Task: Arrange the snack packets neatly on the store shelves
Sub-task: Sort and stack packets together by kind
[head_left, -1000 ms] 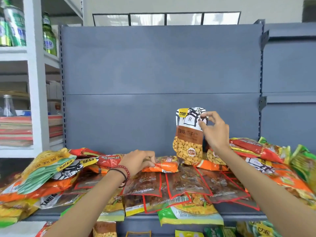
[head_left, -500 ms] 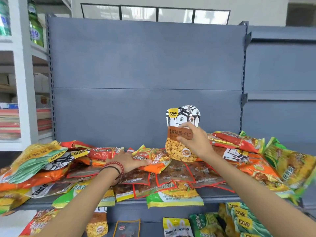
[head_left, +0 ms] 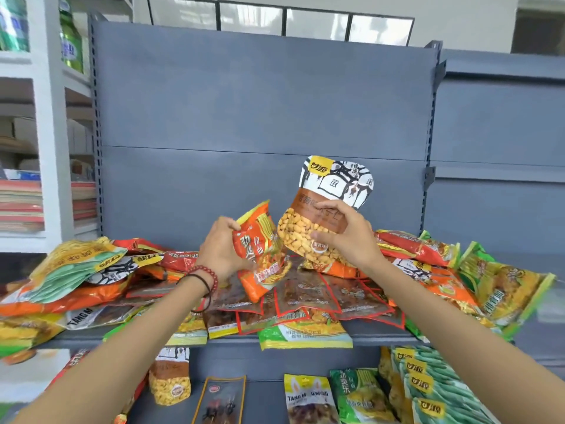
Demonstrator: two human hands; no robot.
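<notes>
Since the left hand (head_left: 218,250) has lifted the orange snack packet (head_left: 260,249) off the heap (head_left: 305,298), both hands grip packets above the shelf (head_left: 232,342) (the right hand (head_left: 345,237) holds the nut pouch (head_left: 333,185)): sorting looks under way.

Blurry green cans (head_left: 71,47), perhaps stacked papers (head_left: 20,206)

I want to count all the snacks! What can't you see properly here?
Head view only.
Nut packet label: fingers of the right hand cover the middle.
Flat brown packets: partly hidden by the orange packet and left hand.
Green packets below: cut off by the bottom edge.
</notes>
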